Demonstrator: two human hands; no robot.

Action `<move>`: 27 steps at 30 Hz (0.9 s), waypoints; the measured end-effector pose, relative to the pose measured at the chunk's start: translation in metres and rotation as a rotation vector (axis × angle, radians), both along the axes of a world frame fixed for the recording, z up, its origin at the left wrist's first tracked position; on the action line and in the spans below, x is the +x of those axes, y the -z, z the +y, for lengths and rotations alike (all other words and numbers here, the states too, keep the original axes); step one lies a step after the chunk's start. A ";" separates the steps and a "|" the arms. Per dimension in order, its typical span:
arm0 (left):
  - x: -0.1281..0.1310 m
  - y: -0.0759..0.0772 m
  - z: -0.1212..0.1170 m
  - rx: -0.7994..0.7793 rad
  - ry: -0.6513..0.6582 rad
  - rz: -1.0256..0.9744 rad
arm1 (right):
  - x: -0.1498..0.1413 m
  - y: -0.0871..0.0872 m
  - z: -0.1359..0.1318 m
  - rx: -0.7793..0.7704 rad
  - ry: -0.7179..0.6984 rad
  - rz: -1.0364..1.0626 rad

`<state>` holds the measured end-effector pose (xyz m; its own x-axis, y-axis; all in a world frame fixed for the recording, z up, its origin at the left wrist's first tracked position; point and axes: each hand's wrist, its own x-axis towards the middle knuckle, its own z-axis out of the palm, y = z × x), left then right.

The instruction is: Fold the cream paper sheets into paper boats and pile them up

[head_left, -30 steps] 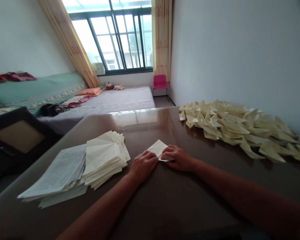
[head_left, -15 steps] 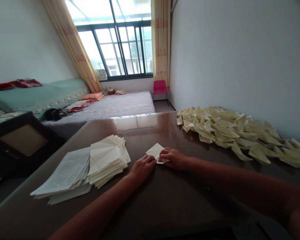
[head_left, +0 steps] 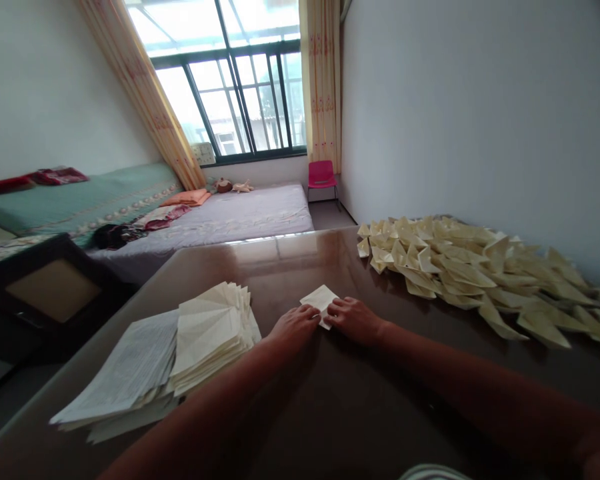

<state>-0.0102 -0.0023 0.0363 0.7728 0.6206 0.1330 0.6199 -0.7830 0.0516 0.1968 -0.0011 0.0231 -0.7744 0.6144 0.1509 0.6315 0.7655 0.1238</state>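
A small cream sheet of folded paper (head_left: 321, 296) lies diamond-like on the brown table (head_left: 300, 413), in the middle of the view. My left hand (head_left: 296, 327) has its fingers closed at the left side of this paper. At its right side, my right hand (head_left: 354, 320) is closed with curled fingers on the edge. The thumbs and the paper's lower part are partly covered by the hands. Left of my left hand is a stack of creased cream paper (head_left: 210, 333), which overlaps a stack of printed sheets (head_left: 123, 363).
A heap of folded paper shapes (head_left: 455, 263) spreads along the wall on the table's right side. Beyond the table stand a bed (head_left: 250, 210) and a pink chair (head_left: 322, 175). A dark cabinet (head_left: 55, 287) is at the left.
My left hand has shifted up and right along the folded paper, and my right hand has moved slightly right. The paper now shows a narrower lower point. The view has shifted a little.
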 end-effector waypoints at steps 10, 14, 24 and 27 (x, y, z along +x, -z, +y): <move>-0.015 0.039 0.012 -0.014 -0.062 -0.335 | 0.014 0.001 0.021 -0.282 0.007 0.284; -0.017 0.038 0.012 -0.055 -0.043 -0.391 | 0.024 0.013 0.027 -0.366 -0.079 0.423; -0.021 0.042 0.012 0.001 -0.017 -0.299 | 0.033 0.009 0.032 -0.604 -0.105 0.518; -0.022 0.040 0.012 0.007 -0.022 -0.278 | 0.033 0.005 0.033 -0.681 -0.094 0.560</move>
<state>-0.0323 0.0093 -0.0038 0.6926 0.6350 0.3423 0.5995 -0.7706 0.2165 0.2303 0.0315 0.0179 -0.7485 0.6464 0.1479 0.3934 0.6124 -0.6857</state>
